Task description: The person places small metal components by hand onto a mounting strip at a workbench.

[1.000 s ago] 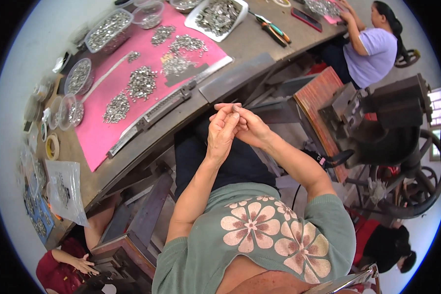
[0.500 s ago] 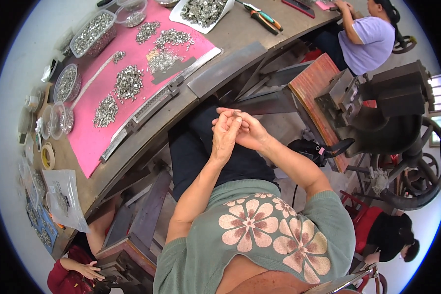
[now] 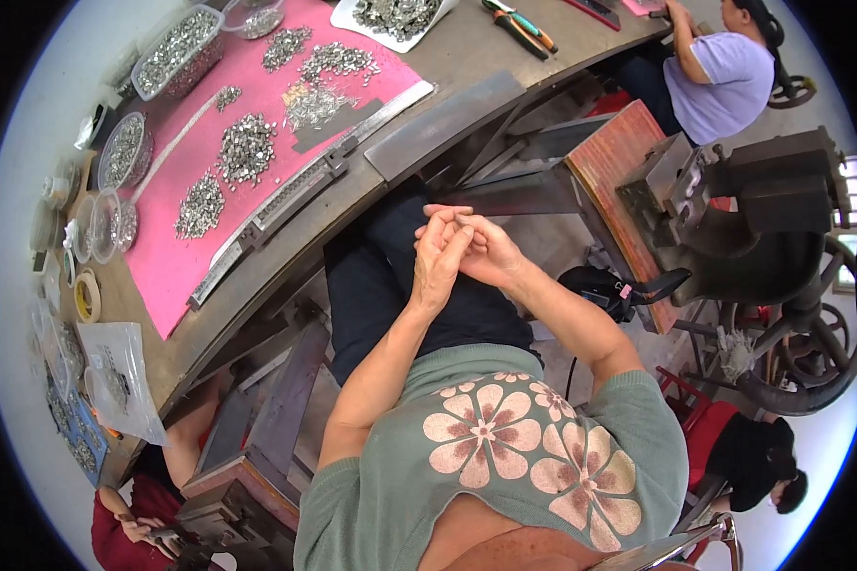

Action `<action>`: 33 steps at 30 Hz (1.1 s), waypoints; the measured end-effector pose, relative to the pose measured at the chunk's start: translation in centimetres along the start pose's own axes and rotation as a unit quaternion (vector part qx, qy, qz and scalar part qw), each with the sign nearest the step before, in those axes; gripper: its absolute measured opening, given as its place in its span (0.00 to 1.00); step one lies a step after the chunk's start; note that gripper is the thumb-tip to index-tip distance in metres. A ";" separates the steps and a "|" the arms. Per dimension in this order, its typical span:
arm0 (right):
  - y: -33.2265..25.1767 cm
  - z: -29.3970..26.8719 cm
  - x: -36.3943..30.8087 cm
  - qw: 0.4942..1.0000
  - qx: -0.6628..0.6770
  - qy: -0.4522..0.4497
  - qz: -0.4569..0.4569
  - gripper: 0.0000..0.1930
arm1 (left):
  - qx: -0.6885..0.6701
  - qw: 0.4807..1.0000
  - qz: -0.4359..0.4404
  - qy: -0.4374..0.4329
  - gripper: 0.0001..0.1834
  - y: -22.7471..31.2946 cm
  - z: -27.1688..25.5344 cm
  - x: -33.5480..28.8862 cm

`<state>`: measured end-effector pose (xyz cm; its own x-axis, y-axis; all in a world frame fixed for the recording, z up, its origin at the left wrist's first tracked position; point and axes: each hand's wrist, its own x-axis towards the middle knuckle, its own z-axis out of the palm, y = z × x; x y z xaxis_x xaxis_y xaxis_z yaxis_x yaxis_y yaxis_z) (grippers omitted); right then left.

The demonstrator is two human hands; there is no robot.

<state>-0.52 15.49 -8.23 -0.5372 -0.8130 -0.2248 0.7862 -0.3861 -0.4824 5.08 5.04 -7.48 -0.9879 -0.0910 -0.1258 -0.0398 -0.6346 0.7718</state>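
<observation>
Above my lap, just off the bench edge, my left hand [image 3: 438, 265] and my right hand [image 3: 495, 257] are pressed together. The fingers of both are curled in and touching, with the left thumb laid across towards the right fingertips. A tiny greyish piece seems to show between the fingertips, too small to name. On the bench in front lies a pink mat [image 3: 162, 276] bearing loose piles of small silvery metal parts [image 3: 247, 149], among them a heap of thin pieces [image 3: 316, 109]. A long metal rail [image 3: 286, 211] runs along the mat's near edge.
Clear plastic tubs [image 3: 176, 52] of metal parts stand along the bench's far side, with a white tray [image 3: 390, 21] and pliers [image 3: 519, 29] nearby. Tape [image 3: 88, 295] and a plastic bag [image 3: 124, 381] lie left. A heavy press [image 3: 752, 200] stands right. Co-workers [image 3: 724, 76] sit around.
My hands stay together, the fingers shifting only slightly. The bench has slid a little leftward in view. At the lower left, a co-worker's hands have moved together by a machine.
</observation>
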 end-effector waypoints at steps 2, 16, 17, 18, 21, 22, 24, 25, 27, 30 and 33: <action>0.1 0.0 0.0 1.000 -0.008 0.011 0.003 0.27 | 0.027 1.000 0.013 0.010 0.12 0.0 0.0 -0.1; -0.2 -0.4 -0.2 1.000 -0.029 -0.007 -0.009 0.27 | 0.030 0.999 0.001 -0.009 0.12 -0.2 0.2 0.1; -0.3 -0.3 -0.3 0.999 -0.030 -0.007 -0.011 0.27 | 0.030 0.999 0.001 -0.011 0.12 -0.2 0.3 0.2; -0.4 -0.2 -0.4 1.000 -0.021 -0.006 -0.016 0.27 | 0.028 1.000 0.000 -0.014 0.12 -0.3 0.4 0.3; -0.6 -0.6 -0.5 1.000 -0.006 -0.003 -0.014 0.28 | 0.025 0.999 -0.002 -0.022 0.13 -0.2 0.8 0.4; -0.7 -0.5 -0.5 1.000 0.001 -0.001 -0.005 0.28 | 0.025 0.999 -0.003 -0.025 0.13 -0.1 0.9 0.4; -1.0 -0.1 -0.9 1.000 -0.016 0.010 -0.010 0.27 | 0.024 0.999 -0.005 -0.028 0.13 -0.2 1.0 0.5; -1.1 0.1 -1.1 0.999 -0.034 0.020 -0.014 0.27 | 0.023 0.999 -0.006 -0.029 0.13 -0.2 1.0 0.5; -1.0 -0.4 -1.0 0.999 -0.026 0.012 -0.020 0.27 | 0.026 0.999 -0.010 -0.036 0.14 -0.4 0.8 0.6; -1.2 -0.2 -1.1 1.000 -0.019 0.007 -0.019 0.27 | 0.028 0.999 -0.008 -0.035 0.14 -0.5 0.8 0.7; -1.0 -0.9 -0.8 1.000 -0.010 0.008 -0.014 0.27 | 0.033 0.999 -0.009 -0.024 0.13 -0.6 1.0 0.9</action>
<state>-1.16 16.91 -8.38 -0.5632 -0.7952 -0.2247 0.7650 -0.3989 -0.5057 4.08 6.12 -7.47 -0.9929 -0.0417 -0.1112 -0.0662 -0.5832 0.8097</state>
